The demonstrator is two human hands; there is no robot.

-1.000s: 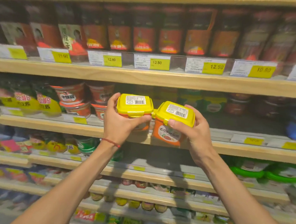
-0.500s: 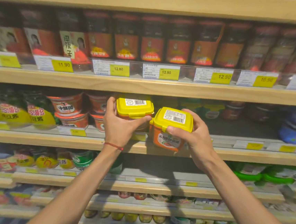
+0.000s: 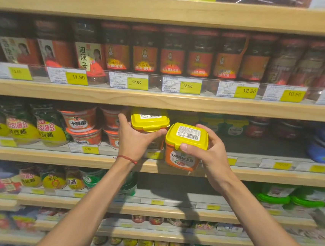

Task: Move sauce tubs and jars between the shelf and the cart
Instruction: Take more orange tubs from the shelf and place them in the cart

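Meanwhile, L hand [image 3: 136, 140] is gripping a yellow-lidded orange plastic sauce tub [image 3: 150, 120] at the front of the pale wooden shelf [image 3: 55, 157]; R hand [image 3: 208, 153] is clamping its twin tub [image 3: 185, 147] just outside. Risk: tubs nearly touching, so a bump could be loosening either grip & dropping one.

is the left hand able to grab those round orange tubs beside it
Probably not yet: the left hand is full, gripping a yellow-lidded tub. The round orange tubs stand close beside it with nothing between, so the path looks free once that tub is set down.
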